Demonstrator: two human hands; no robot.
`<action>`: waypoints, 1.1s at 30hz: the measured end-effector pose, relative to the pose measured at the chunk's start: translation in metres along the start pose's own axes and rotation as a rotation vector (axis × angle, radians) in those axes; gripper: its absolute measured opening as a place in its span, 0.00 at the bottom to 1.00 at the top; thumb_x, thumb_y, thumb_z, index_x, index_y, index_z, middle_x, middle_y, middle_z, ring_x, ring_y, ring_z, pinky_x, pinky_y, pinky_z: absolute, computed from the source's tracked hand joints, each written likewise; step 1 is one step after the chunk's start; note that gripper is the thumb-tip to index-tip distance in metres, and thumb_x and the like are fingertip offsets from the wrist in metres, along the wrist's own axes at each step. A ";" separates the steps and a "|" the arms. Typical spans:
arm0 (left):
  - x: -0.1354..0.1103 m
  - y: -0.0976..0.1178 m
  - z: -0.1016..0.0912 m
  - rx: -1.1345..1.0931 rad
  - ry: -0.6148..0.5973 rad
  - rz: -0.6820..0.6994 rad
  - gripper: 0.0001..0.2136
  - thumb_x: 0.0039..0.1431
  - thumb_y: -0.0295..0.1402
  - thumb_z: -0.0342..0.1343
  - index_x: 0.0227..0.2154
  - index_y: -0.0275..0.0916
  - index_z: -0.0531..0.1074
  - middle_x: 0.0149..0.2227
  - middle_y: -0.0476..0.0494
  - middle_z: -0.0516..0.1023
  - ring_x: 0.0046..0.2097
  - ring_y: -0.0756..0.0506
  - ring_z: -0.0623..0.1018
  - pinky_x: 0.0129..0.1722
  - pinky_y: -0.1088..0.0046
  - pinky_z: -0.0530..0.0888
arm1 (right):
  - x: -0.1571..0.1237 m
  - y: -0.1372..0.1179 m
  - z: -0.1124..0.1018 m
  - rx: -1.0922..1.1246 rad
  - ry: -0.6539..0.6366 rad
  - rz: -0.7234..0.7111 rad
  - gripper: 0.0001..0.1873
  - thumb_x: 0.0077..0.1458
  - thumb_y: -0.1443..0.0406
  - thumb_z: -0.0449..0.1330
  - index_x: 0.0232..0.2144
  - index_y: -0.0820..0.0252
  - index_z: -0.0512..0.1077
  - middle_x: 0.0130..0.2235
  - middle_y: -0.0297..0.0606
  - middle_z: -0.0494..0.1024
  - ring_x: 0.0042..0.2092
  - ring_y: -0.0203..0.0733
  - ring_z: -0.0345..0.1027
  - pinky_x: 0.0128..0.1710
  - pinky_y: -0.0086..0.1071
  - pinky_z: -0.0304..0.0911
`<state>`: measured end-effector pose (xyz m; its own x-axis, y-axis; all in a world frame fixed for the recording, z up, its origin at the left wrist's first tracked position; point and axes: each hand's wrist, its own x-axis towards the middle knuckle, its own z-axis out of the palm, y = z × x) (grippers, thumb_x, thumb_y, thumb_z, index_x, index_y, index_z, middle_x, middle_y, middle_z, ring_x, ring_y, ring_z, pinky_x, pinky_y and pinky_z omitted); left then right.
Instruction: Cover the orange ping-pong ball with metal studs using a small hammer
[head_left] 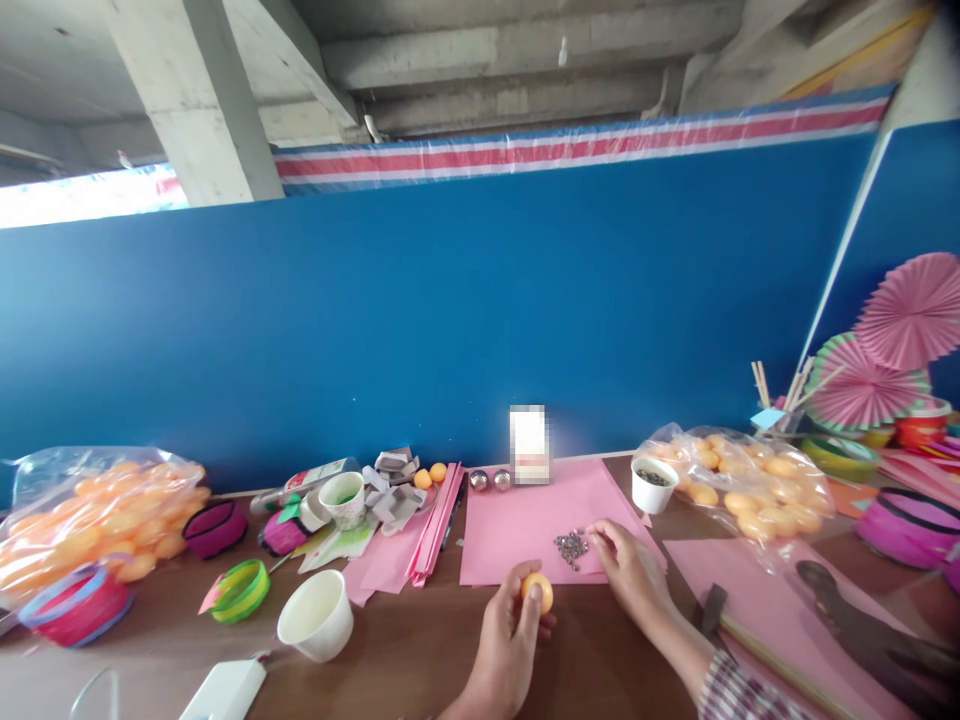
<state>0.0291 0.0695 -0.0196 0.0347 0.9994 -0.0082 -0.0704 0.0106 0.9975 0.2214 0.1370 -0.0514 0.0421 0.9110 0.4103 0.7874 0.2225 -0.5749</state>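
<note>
An orange ping-pong ball (538, 591) is held between the thumb and fingers of my left hand (504, 642), just past the near edge of a pink paper sheet (506, 540). On that sheet lies a small heap of shiny metallic beads (571, 548). My right hand (628, 568) is at the heap's right side, thumb and fingertips brought together in a pinch. Whatever sits between those fingertips is too small to make out. Two silver balls (490, 481) rest at the back of the sheet.
Bags of orange balls (112, 510) (780, 490) lie left and right. A white cup (654, 486) of dark bits stands behind my right hand; a hammer (780, 660) lies beside that forearm. A white bowl (316, 615) is at left. A blue partition (465, 320) closes the back.
</note>
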 end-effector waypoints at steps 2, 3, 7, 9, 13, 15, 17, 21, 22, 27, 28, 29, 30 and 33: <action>0.000 0.001 0.000 -0.005 -0.010 0.004 0.23 0.52 0.50 0.52 0.44 0.36 0.70 0.28 0.47 0.73 0.28 0.50 0.74 0.28 0.75 0.72 | 0.000 0.000 0.000 0.002 0.005 -0.009 0.13 0.57 0.61 0.44 0.32 0.55 0.68 0.36 0.36 0.78 0.37 0.42 0.72 0.36 0.33 0.64; 0.000 0.001 0.000 -0.004 -0.011 0.001 0.23 0.52 0.50 0.52 0.44 0.36 0.69 0.28 0.48 0.73 0.27 0.50 0.73 0.28 0.75 0.72 | 0.000 0.000 0.000 0.003 0.008 -0.013 0.13 0.57 0.61 0.44 0.32 0.55 0.68 0.36 0.36 0.78 0.38 0.42 0.72 0.36 0.33 0.64; 0.001 0.000 -0.001 -0.011 -0.016 -0.014 0.23 0.52 0.49 0.52 0.44 0.36 0.69 0.27 0.48 0.72 0.27 0.51 0.73 0.28 0.75 0.71 | 0.000 0.000 0.000 0.009 0.012 -0.013 0.14 0.57 0.60 0.44 0.33 0.56 0.68 0.36 0.37 0.78 0.37 0.42 0.72 0.36 0.33 0.64; 0.001 -0.002 -0.001 -0.022 -0.012 -0.018 0.23 0.52 0.49 0.53 0.43 0.36 0.69 0.27 0.49 0.72 0.27 0.50 0.73 0.29 0.75 0.71 | 0.000 -0.001 0.000 0.012 0.015 -0.010 0.14 0.56 0.60 0.44 0.32 0.55 0.68 0.36 0.37 0.78 0.37 0.43 0.72 0.35 0.33 0.64; 0.002 -0.004 0.000 -0.026 -0.010 -0.019 0.23 0.52 0.49 0.53 0.44 0.36 0.69 0.28 0.48 0.72 0.27 0.50 0.73 0.29 0.75 0.71 | 0.000 -0.002 -0.001 0.016 0.008 -0.010 0.14 0.56 0.60 0.44 0.32 0.55 0.68 0.36 0.36 0.78 0.37 0.43 0.72 0.35 0.33 0.63; 0.002 -0.004 -0.001 -0.026 -0.008 -0.014 0.23 0.52 0.49 0.53 0.43 0.36 0.70 0.28 0.48 0.72 0.27 0.50 0.73 0.28 0.75 0.71 | 0.000 -0.002 -0.002 0.020 0.007 -0.008 0.13 0.56 0.60 0.44 0.32 0.54 0.68 0.36 0.36 0.78 0.38 0.43 0.72 0.35 0.33 0.63; 0.002 -0.003 -0.001 -0.027 -0.005 -0.012 0.23 0.51 0.49 0.53 0.43 0.35 0.70 0.28 0.48 0.72 0.27 0.50 0.73 0.28 0.75 0.71 | 0.000 -0.003 -0.002 0.026 0.011 -0.002 0.14 0.56 0.60 0.44 0.31 0.54 0.68 0.36 0.36 0.78 0.37 0.44 0.72 0.35 0.34 0.63; 0.002 -0.004 -0.002 -0.027 -0.013 0.000 0.23 0.51 0.49 0.53 0.43 0.35 0.70 0.28 0.47 0.72 0.28 0.50 0.74 0.29 0.74 0.71 | 0.000 -0.006 -0.004 0.040 0.009 0.003 0.13 0.55 0.59 0.45 0.31 0.54 0.68 0.36 0.36 0.78 0.37 0.44 0.72 0.35 0.34 0.64; 0.002 -0.004 -0.002 -0.025 -0.014 0.003 0.24 0.51 0.49 0.53 0.43 0.35 0.70 0.28 0.47 0.72 0.28 0.50 0.73 0.28 0.74 0.71 | 0.000 -0.006 -0.004 0.041 0.008 0.004 0.13 0.55 0.59 0.45 0.31 0.54 0.68 0.36 0.36 0.78 0.37 0.44 0.72 0.35 0.34 0.64; 0.003 -0.005 -0.001 -0.018 -0.005 -0.003 0.24 0.51 0.50 0.53 0.43 0.35 0.70 0.27 0.48 0.72 0.26 0.50 0.73 0.28 0.75 0.71 | 0.000 -0.008 -0.005 0.034 0.020 0.001 0.14 0.55 0.59 0.45 0.31 0.54 0.68 0.35 0.35 0.78 0.37 0.43 0.72 0.35 0.33 0.64; 0.002 -0.004 -0.001 -0.015 0.000 -0.008 0.25 0.51 0.51 0.53 0.44 0.36 0.70 0.26 0.48 0.73 0.26 0.50 0.73 0.28 0.74 0.71 | 0.000 -0.008 -0.005 0.028 0.025 -0.003 0.14 0.55 0.59 0.45 0.31 0.54 0.69 0.35 0.35 0.78 0.37 0.43 0.72 0.35 0.33 0.64; 0.002 -0.004 -0.001 -0.012 0.005 -0.015 0.25 0.51 0.51 0.53 0.44 0.36 0.70 0.27 0.48 0.73 0.26 0.50 0.73 0.29 0.74 0.71 | 0.000 -0.008 -0.005 0.022 0.031 -0.007 0.13 0.55 0.60 0.45 0.31 0.54 0.69 0.35 0.35 0.78 0.37 0.42 0.72 0.34 0.32 0.64; 0.002 -0.004 -0.001 -0.009 0.007 -0.023 0.25 0.50 0.51 0.53 0.44 0.36 0.70 0.27 0.48 0.73 0.26 0.50 0.73 0.29 0.74 0.72 | 0.000 -0.008 -0.005 0.018 0.036 -0.013 0.13 0.55 0.60 0.45 0.31 0.54 0.69 0.35 0.35 0.78 0.36 0.42 0.72 0.34 0.32 0.64; 0.001 -0.003 -0.002 -0.010 -0.009 -0.032 0.25 0.51 0.50 0.54 0.46 0.37 0.69 0.29 0.47 0.74 0.28 0.50 0.74 0.31 0.73 0.72 | 0.000 -0.006 -0.004 0.011 0.060 -0.049 0.13 0.55 0.60 0.46 0.31 0.54 0.69 0.34 0.34 0.78 0.36 0.41 0.72 0.34 0.31 0.64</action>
<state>0.0269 0.0706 -0.0226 0.0457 0.9982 -0.0391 -0.0787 0.0427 0.9960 0.2189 0.1340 -0.0447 0.0409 0.8763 0.4799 0.7825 0.2706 -0.5608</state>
